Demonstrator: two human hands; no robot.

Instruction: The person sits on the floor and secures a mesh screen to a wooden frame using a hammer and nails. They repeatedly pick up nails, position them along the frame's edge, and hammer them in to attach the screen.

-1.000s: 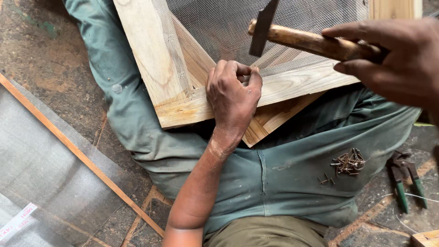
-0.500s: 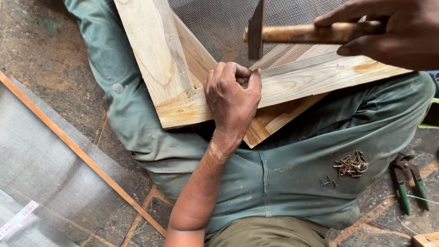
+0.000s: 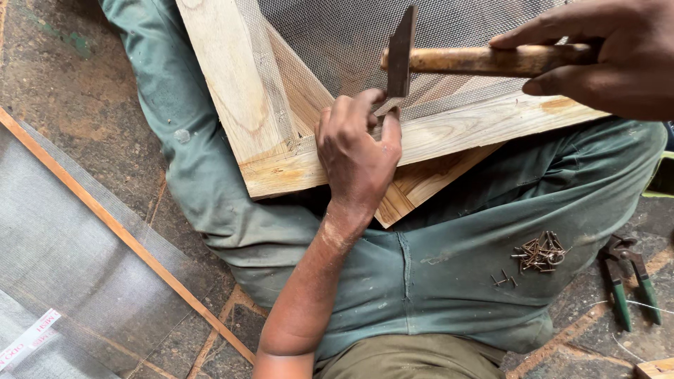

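Rough, stained stone floor [image 3: 77, 91] fills the background, seen from above by someone sitting on it with legs in dusty green trousers [image 3: 449, 267]. Across the lap rests the corner of a pale wooden frame [image 3: 232, 91], its two boards meeting at a joint, with grey wire mesh [image 3: 330, 42] stretched over the opening and lapping onto the wood. The left hand [image 3: 358, 151] lies on the lower board close to the corner, fingers curled tight with thumb and fingertips pinched together at the mesh edge; whatever they pinch is too small to make out. The right hand [image 3: 604, 67], at the upper right, is closed firmly around the wooden handle of a hammer [image 3: 449, 60], whose dark metal head hangs just above the left hand's fingertips. On the right thigh sits a small heap of short nails [image 3: 539, 254], with a few loose ones beside it. On the floor to the right, near the knee, lies a pair of pincers [image 3: 628, 277] with green handles. At the lower left, a second mesh panel [image 3: 63, 260] edged by a thin orange wooden strip lies flat on the floor, well apart from the hands.
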